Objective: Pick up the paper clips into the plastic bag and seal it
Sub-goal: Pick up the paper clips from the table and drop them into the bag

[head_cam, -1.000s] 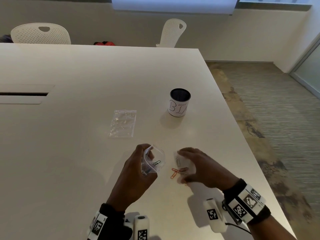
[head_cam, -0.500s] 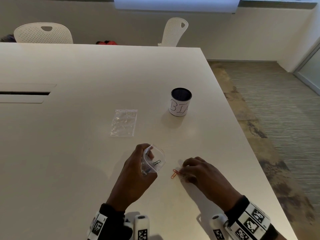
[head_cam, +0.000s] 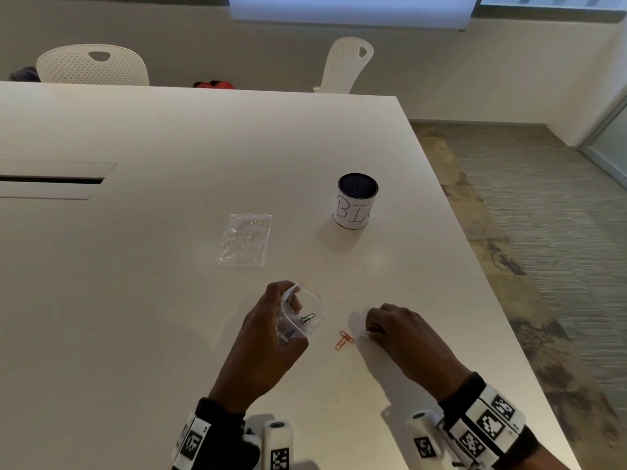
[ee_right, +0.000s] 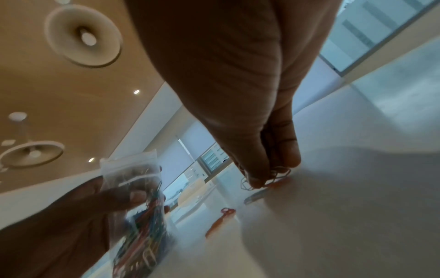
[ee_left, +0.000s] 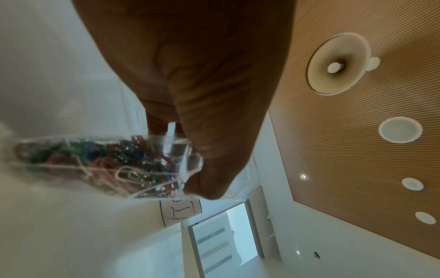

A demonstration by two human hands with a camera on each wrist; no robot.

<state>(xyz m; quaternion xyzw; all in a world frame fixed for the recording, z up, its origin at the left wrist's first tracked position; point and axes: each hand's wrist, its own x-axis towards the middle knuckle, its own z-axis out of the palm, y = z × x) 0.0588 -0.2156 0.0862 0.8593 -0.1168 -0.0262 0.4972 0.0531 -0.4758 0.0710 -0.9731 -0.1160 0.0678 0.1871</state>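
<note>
My left hand [head_cam: 271,330] grips a small clear plastic bag [head_cam: 302,317] with its mouth held open; the left wrist view shows it packed with several coloured paper clips [ee_left: 107,161]. Two orange paper clips [head_cam: 344,339] lie crossed on the white table [head_cam: 169,137] between my hands. My right hand [head_cam: 400,337] rests low on the table just right of them, its fingertips [ee_right: 257,180] pinching white wire paper clips [ee_right: 273,175] against the surface. In the right wrist view the bag [ee_right: 140,203] and an orange clip [ee_right: 221,222] appear to the left of my fingers.
A second clear bag [head_cam: 245,239] lies flat further back on the table. A black cup with a white label [head_cam: 356,201] stands behind my right hand. The table's right edge [head_cam: 502,300] runs close by, carpet beyond. Two white chairs [head_cam: 91,66] stand at the far side.
My right hand has drawn back to the right, uncovering the orange clips, and now pinches white clips on the table. The left hand and bag have stayed put.
</note>
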